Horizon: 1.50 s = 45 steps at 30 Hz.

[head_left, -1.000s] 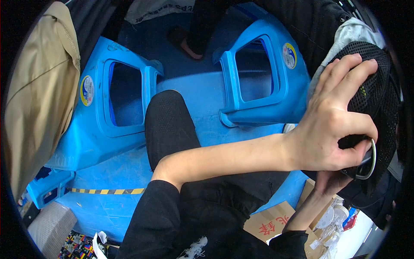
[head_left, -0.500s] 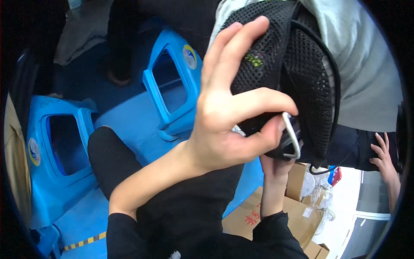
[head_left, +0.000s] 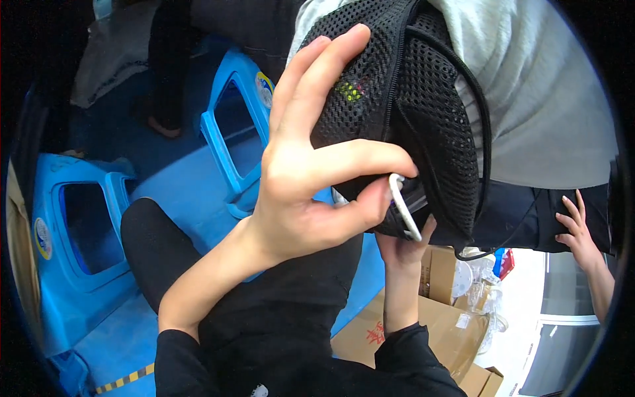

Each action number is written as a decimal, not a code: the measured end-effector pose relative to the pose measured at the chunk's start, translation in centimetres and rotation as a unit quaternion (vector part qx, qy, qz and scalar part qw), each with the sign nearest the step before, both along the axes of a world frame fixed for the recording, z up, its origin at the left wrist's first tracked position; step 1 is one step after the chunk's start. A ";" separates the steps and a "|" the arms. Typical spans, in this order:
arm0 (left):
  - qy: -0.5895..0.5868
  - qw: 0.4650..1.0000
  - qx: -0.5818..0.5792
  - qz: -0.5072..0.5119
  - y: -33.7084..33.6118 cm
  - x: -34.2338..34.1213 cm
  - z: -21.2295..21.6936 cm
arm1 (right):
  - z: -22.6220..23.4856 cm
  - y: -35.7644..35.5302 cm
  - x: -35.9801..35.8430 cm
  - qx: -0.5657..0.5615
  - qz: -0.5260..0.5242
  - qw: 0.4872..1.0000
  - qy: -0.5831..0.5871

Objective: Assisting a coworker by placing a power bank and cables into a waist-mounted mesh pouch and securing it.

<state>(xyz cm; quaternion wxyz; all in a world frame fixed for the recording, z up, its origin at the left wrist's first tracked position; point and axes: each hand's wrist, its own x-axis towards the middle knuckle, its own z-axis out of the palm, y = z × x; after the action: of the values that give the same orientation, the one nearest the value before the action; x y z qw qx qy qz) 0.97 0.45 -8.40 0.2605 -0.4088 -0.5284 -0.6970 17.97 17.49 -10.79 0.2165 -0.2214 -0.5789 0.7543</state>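
Observation:
A black mesh bag point(head_left: 357, 73) with a zipper and a dark cord lies up against a person's pale grey shirt. My left hand point(head_left: 297, 175) is in front of it, thumb and index finger pinched on a thin white bent rim point(head_left: 404, 208). Its other fingers stretch up over the mesh. Dark, shiny material shows beside the rim; what it belongs to is unclear. My right hand point(head_left: 400, 250) comes from below, under the bag's lower end, with its fingers curled round something and mostly hidden.
Two blue plastic stools point(head_left: 86, 231) stand on a blue floor at left. Cardboard boxes point(head_left: 423, 324) and clear plastic packaging point(head_left: 486, 294) lie at lower right. Another person's hand point(head_left: 579, 231) rests on dark clothing at the right edge.
The whole view has shifted, so the bag and both hands appear farther left. My left hand keeps its pinch on the white rim; more of my right hand's fingertip shows beside it.

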 end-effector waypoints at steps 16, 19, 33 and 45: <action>0.027 0.996 -0.074 -0.029 -1.4 0.1 0.2 | -0.7 0.4 0.7 -0.018 -0.055 0.998 0.014; 0.021 0.995 -0.085 -0.040 -1.8 0.5 1.1 | -1.0 0.8 0.6 0.005 -0.060 0.998 0.024; -0.025 0.993 -0.111 -0.028 -1.9 1.9 2.7 | 0.0 1.6 -1.6 0.003 -0.014 0.999 -0.035; -0.004 0.998 -0.059 -0.011 -0.6 1.0 0.9 | -0.1 0.9 -2.7 0.029 0.051 0.998 0.030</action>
<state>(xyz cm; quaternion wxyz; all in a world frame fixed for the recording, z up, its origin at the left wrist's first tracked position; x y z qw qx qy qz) 2.01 -0.15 -7.54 0.2265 -0.4268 -0.5649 -0.6689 15.30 18.36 -10.85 0.2015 -0.1624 -0.6045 0.7534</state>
